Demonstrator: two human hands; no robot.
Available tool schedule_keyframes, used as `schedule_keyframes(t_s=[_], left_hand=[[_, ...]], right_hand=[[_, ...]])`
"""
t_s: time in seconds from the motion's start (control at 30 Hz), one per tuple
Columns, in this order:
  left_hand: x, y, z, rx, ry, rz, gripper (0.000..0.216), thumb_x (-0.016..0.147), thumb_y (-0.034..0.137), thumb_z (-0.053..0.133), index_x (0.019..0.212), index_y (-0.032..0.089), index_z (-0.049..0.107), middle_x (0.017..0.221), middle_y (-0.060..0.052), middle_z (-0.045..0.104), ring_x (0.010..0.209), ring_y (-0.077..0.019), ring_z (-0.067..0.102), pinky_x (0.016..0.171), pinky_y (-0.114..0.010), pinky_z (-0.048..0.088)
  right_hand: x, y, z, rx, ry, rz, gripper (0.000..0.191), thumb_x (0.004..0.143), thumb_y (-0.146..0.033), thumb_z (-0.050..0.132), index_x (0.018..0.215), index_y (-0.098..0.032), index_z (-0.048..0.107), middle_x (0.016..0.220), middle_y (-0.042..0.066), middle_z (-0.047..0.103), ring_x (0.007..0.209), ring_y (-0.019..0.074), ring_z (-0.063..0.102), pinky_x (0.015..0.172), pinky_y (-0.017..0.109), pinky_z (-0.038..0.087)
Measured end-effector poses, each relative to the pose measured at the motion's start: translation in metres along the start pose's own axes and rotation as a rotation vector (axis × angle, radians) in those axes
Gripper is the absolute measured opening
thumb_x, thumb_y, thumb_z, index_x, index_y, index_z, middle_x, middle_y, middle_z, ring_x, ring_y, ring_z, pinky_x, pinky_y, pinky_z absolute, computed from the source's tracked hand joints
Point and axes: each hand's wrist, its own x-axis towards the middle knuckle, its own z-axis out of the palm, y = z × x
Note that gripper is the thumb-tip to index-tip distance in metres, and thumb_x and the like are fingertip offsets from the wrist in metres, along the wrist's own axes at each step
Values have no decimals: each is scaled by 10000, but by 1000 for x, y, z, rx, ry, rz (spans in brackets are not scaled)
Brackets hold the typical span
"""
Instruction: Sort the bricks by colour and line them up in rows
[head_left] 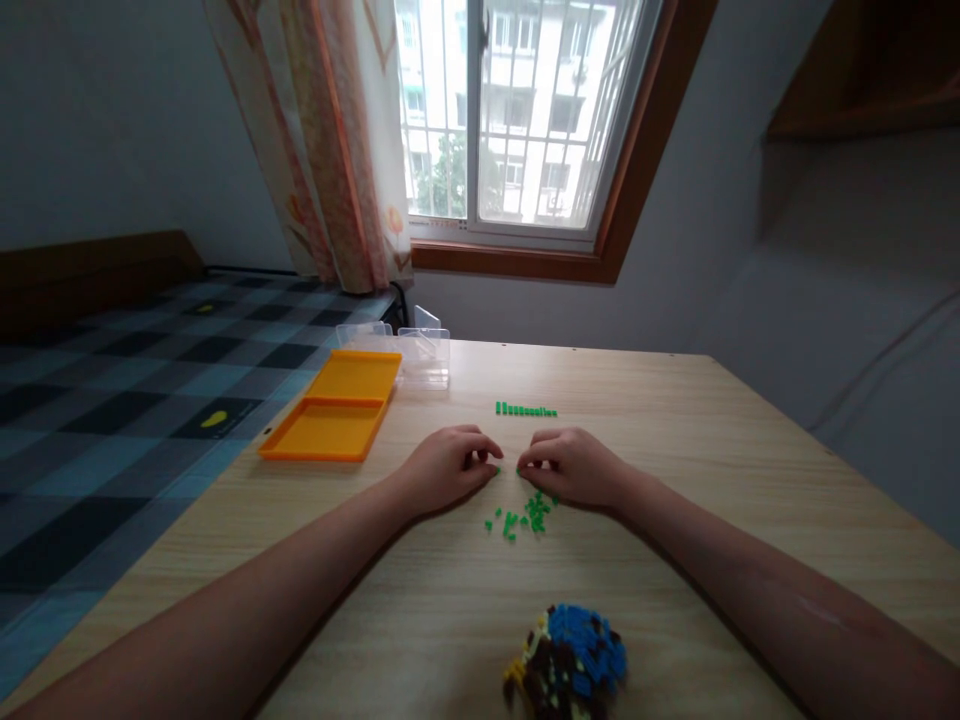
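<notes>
Both my hands rest on a light wooden table [712, 480], fingertips almost meeting. My left hand [448, 466] is curled, pinching a tiny green brick at its fingertips. My right hand [570, 465] is also curled in a pinch, with a small green piece at its fingertips. Just below and between them lies a loose scatter of several small green bricks [525, 515]. Farther back, a short row of joined green bricks [526, 409] lies on the table.
An open orange tray [334, 408] sits at the table's left, with clear plastic boxes [420, 352] behind it. A heap of blue, brown and yellow small bricks [570, 662] lies near the front edge. A checked bed is left; a window is ahead.
</notes>
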Motion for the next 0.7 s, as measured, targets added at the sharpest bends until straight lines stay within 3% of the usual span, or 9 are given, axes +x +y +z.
schedule_keyframes(t_s=[0.4,0.7], left_hand=[[1,-4,1,4,-17,-4,150,800,157,632,839,204,770,859,-20,674,703,-123,601,669,-231,455],[0,-6,3,8,-19,0,141,801,166,637,834,206,769,847,-17,673,690,-117,596,656,-223,452]], right_hand=[[-16,66,-23,-228,159,225,155,870,-202,625,832,-198,775,766,28,708,645,133,597,653,249,434],[-12,78,-20,-275,209,293,183,899,-220,616,895,-207,798,759,33,712,668,154,617,657,262,424]])
